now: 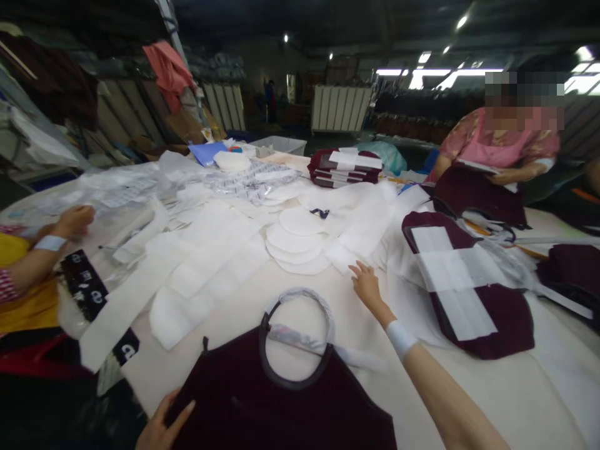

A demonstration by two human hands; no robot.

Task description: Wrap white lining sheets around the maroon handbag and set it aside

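Resting at seven o'clock, the left hand (162, 428) lies flat with fingers spread on the near edge of the maroon bag (281, 400), whose ring handle (295, 340) points to twelve o'clock. At one o'clock the right hand (367, 286) reaches out, fingers loosely open, holding nothing, tips touching a white sheet (349, 247) beside stacked white rounds (297, 240). Bare tabletop (492, 387) opens toward four o'clock. Farther, at two o'clock, another maroon bag (469, 294) lies.

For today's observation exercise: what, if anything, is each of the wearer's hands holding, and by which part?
Nothing is gripped. The left hand rests flat on the dark maroon bag, at its lower left edge. The right hand reaches open toward white paper sheets.
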